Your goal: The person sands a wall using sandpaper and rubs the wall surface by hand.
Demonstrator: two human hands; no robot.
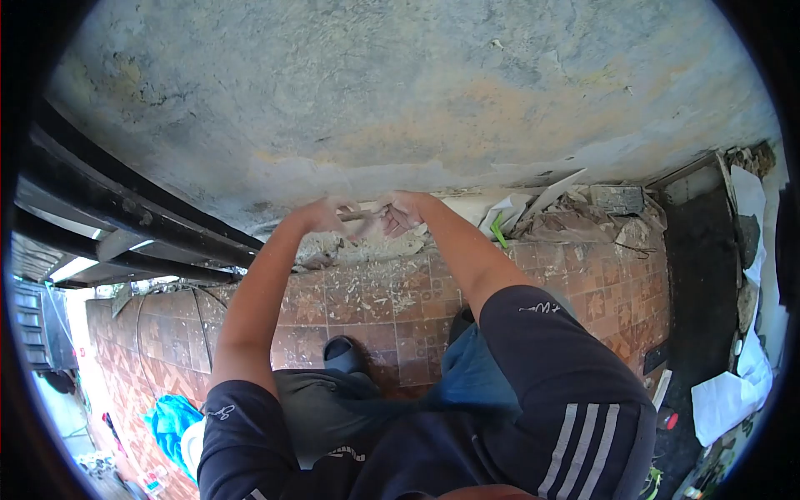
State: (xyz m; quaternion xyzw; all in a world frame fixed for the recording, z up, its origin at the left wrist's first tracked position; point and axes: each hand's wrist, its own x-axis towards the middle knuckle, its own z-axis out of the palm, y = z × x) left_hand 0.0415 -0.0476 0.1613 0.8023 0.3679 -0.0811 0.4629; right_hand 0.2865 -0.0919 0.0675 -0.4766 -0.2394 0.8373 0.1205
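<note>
Both my arms reach forward to the foot of a weathered, peeling wall [400, 92]. My left hand [327, 217] is smeared by motion, so its fingers are unclear. Close beside it, my right hand [402, 213] hangs with fingers loosely bent and apart, palm side partly showing; I make out nothing held in it. A short greyish-brown strip [358, 215] shows between the two hands, and I cannot tell whether either touches it. Pale dust or plaster marks the fingers. Below the hands lies crumbled pale debris [367, 247] along the wall's base.
Paint flakes are scattered over the patterned brown tile floor [392, 296]. Dark metal bars [133, 204] run along the left. Right of the hands lie crumpled sheeting [567, 221] and a green strip [498, 230]. A blue cloth [171, 423] lies at lower left.
</note>
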